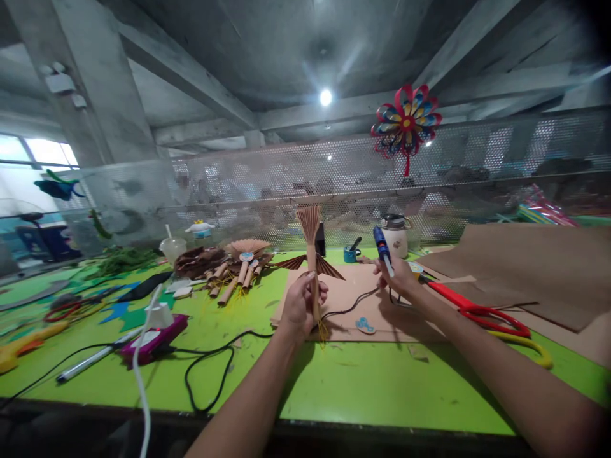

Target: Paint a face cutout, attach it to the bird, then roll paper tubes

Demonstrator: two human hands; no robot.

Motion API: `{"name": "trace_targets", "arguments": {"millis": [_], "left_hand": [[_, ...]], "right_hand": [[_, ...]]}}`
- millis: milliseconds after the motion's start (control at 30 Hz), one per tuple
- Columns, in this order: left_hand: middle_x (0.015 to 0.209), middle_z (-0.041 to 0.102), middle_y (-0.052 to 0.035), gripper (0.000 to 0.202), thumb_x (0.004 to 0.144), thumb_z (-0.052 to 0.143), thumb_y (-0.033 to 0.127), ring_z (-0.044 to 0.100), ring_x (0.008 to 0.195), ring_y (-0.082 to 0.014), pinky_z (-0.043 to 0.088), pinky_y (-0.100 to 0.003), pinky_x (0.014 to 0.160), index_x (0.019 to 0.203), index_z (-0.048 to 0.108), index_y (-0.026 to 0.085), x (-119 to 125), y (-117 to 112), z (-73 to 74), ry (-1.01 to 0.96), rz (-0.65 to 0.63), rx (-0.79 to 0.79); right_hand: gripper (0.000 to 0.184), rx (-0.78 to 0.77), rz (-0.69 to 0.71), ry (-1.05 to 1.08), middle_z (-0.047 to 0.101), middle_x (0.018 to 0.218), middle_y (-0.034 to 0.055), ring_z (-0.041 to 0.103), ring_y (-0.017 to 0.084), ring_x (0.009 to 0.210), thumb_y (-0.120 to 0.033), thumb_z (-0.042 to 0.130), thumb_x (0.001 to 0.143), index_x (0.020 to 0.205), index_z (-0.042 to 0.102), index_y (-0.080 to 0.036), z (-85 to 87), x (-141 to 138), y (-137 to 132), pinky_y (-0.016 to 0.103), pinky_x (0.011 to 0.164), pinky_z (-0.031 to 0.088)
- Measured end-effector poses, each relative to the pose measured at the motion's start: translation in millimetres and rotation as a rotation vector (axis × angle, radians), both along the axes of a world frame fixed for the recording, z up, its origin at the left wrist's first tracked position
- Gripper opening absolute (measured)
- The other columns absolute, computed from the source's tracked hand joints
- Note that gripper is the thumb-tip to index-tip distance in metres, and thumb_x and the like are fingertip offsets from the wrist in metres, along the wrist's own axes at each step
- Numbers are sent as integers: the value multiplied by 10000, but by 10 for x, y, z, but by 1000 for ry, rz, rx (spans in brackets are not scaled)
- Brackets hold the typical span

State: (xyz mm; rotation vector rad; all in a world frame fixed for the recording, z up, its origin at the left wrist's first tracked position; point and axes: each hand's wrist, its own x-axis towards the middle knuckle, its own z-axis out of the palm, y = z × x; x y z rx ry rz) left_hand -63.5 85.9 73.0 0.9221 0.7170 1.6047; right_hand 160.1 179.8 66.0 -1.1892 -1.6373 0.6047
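My left hand (301, 302) is wrapped round the tube handle of a brown paper craft (311, 254). The craft stands upright, with a pleated fan at its top, dark pleated wings at its sides and yellow strings at its foot. In my right hand (398, 280) is a blue glue gun (381, 243), tilted, with a white stick showing at its lower end. A black cord (351, 308) runs below the hands. On the brown cardboard sheets (344, 327) under them lies a small blue-patterned paper tag (365, 325). The glue gun and craft are apart.
Several finished-looking paper fans (243, 267) lie left of centre. Nearer me are a purple power strip (155, 340), a white cable (138, 369) and a marker (88, 364). Red-handled scissors (496, 318), a yellow handle (529, 348) and large brown paper (515, 267) lie right. A white bottle (395, 238) stands behind.
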Motion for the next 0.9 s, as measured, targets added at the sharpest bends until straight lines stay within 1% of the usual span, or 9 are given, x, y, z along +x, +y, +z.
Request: {"name": "trace_targets", "arguments": {"millis": [100, 167, 300, 367, 467, 533, 633, 733, 900], "left_hand": [[588, 597, -6, 215, 735, 643, 335, 492, 471, -87, 358, -182, 454, 753, 521, 159, -15, 24, -23, 3, 16, -23], [588, 597, -7, 211, 737, 639, 335, 494, 472, -88, 364, -184, 459, 753, 525, 158, -25, 37, -41, 9, 31, -26], [598, 601, -9, 210, 742, 640, 334, 494, 470, -81, 377, -182, 463, 742, 536, 151, -35, 55, -66, 27, 56, -40], [601, 605, -15, 205, 745, 637, 328, 495, 467, -79, 385, -182, 463, 732, 548, 144, -36, 63, -70, 33, 64, -59], [594, 605, -23, 189, 760, 618, 309, 502, 465, -79, 401, -181, 467, 716, 559, 135, -36, 76, -70, 35, 71, -89], [589, 605, -22, 178, 774, 603, 299, 502, 458, -79, 405, -180, 465, 713, 557, 138, -38, 87, -70, 38, 72, -92], [588, 609, -21, 159, 782, 598, 287, 504, 453, -81, 400, -175, 453, 725, 561, 144, -46, 108, -78, 45, 79, -93], [591, 613, -30, 157, 791, 593, 277, 516, 465, -85, 415, -175, 460, 718, 576, 139, -57, 125, -95, 50, 83, -107], [601, 618, -41, 170, 810, 578, 270, 517, 466, -84, 410, -170, 446, 715, 593, 130, -69, 138, -107, 76, 79, -104]], "right_hand": [[237, -3, 10, 24, 618, 548, 14, 571, 120, 385, -417, 497, 835, 800, 507, -183, 40, 30, -38, 205, 400, 433], [247, -45, 32, 74, 602, 508, 13, 562, 124, 368, -422, 520, 824, 782, 514, -178, 48, 51, -20, 207, 384, 431], [230, -138, 139, 313, 646, 591, 41, 623, 162, 443, -390, 556, 790, 787, 529, -161, 47, 82, 48, 259, 437, 519], [204, -136, 156, 323, 658, 619, 45, 639, 171, 464, -356, 576, 774, 796, 534, -157, 54, 96, 63, 277, 460, 542], [175, -117, 139, 236, 643, 579, 38, 619, 172, 425, -331, 562, 782, 770, 524, -161, 84, 118, 45, 272, 415, 518], [149, -113, 154, 229, 633, 554, 35, 600, 169, 401, -308, 519, 802, 773, 516, -162, 115, 130, 13, 273, 396, 503], [115, -151, 242, 364, 643, 568, 38, 609, 165, 440, -251, 489, 801, 846, 524, -151, 174, 135, -46, 282, 456, 527], [168, -182, 324, 516, 627, 560, 15, 583, 137, 455, -217, 522, 779, 928, 533, -142, 238, 121, -96, 247, 471, 507], [218, -90, 306, 613, 573, 541, -15, 480, 87, 422, -325, 642, 753, 852, 577, -142, 357, 68, -167, 198, 393, 397]]}}
